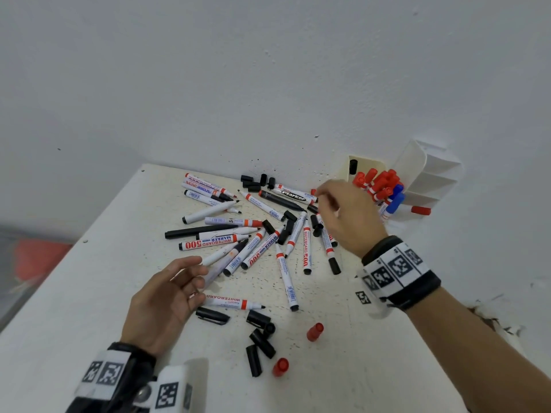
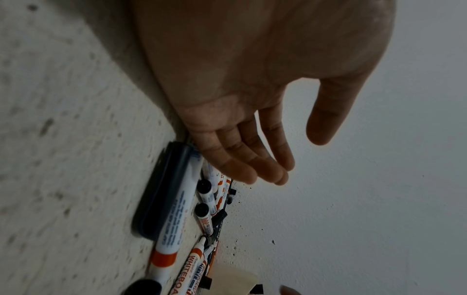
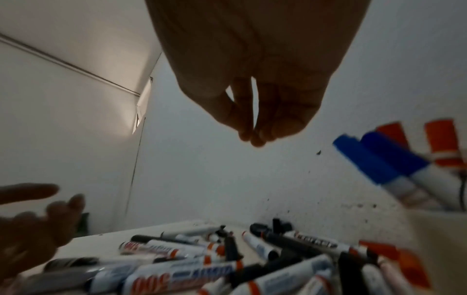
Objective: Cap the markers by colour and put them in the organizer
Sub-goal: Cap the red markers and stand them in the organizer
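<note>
Several uncapped whiteboard markers [image 1: 253, 234] lie in a heap on the white table [image 1: 89, 293]. My left hand [image 1: 198, 275] hovers at the heap's near left edge with straight, spread fingers and an empty palm [image 2: 295, 157]. One marker [image 1: 235, 304] lies just beside its fingertips. My right hand [image 1: 323, 198] hangs over the heap's far right, close to the white organizer [image 1: 429, 180]. Its fingertips [image 3: 252, 137] point down, bunched together, with nothing between them. Red-capped markers [image 1: 377, 181] and blue-capped markers [image 1: 395, 201] stand in the organizer's front compartment.
Loose black caps [image 1: 262, 342] and two red caps [image 1: 315, 331] lie at the near side of the table. More black caps [image 1: 253, 181] sit by the wall. A beige cup [image 1: 357, 165] holds one black cap. One red-capped marker [image 1: 419, 210] lies beside the organizer.
</note>
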`<state>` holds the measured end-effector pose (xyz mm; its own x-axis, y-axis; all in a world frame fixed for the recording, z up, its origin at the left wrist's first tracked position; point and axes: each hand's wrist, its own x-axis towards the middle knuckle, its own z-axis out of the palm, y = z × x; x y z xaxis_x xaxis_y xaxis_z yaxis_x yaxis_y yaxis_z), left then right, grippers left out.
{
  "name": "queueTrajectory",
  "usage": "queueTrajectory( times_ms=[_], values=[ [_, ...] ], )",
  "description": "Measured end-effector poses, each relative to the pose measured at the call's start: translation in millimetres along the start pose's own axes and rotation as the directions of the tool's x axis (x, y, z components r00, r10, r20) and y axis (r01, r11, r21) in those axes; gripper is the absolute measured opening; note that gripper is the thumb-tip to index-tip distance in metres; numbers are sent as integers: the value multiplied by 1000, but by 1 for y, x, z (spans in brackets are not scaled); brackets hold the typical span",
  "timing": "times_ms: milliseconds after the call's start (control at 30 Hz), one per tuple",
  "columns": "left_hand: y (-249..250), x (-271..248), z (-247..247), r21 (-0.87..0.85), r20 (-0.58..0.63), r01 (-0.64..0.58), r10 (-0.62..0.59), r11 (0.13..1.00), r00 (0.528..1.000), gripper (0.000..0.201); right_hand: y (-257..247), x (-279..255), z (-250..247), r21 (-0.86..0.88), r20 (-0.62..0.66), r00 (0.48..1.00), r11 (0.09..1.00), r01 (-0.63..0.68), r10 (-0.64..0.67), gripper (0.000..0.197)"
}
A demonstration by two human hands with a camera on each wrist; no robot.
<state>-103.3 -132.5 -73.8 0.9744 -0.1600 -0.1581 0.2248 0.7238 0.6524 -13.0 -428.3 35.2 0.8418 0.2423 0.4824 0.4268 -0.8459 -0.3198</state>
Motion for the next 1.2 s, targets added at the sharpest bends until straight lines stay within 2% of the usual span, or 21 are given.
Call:
queueTrajectory(
  times_ms=[100, 200, 267, 367, 533, 667, 800, 900, 1000, 1100, 1200],
  values=[
    [0, -1, 0, -8, 1, 2, -2, 1000, 1000, 59, -1, -7, 23, -36, 275, 958, 997, -68, 75, 22],
    [0, -1, 1, -8, -5, 1, -1, 1000, 1000, 63, 11, -9, 45, -213, 415, 876, 963, -167, 244, 25],
    [0, -1, 0, -12, -3, 0, 0, 1000, 1000, 63, 17, -10, 54, -302, 429, 838, 928, -219, 337, 23],
    [0, -1, -1, -13, -3, 1, -1, 1000, 1000, 63, 19, -10, 61, -346, 441, 814, 908, -235, 378, 23],
    [0, 0, -1, -8, 5, 4, -4, 1000, 1000, 63, 10, 2, 67, -233, 477, 831, 953, -195, 287, 27],
    [1, -1, -1, -10, 6, 7, -7, 1000, 1000, 63, 4, 31, 74, -251, 421, 868, 953, -168, 264, 29],
    [1, 0, -1, -6, 1, 10, -10, 1000, 1000, 63, 12, 66, 87, -351, 428, 816, 903, -246, 389, 30],
    [1, 0, -3, -11, 1, 15, -15, 1000, 1000, 64, 24, 83, 95, -439, 459, 771, 867, -235, 441, 30],
    [0, 1, -5, -16, 4, 18, -18, 1000, 1000, 62, 31, 91, 105, -455, 503, 736, 863, -220, 453, 31],
    [-1, 1, -6, -28, 10, 21, -20, 999, 1000, 62, 33, 92, 113, -477, 518, 732, 860, -183, 443, 35],
    [0, 2, -6, -32, 15, 22, -21, 999, 1000, 62, 33, 92, 119, -474, 496, 757, 863, -174, 425, 37]
  ],
)
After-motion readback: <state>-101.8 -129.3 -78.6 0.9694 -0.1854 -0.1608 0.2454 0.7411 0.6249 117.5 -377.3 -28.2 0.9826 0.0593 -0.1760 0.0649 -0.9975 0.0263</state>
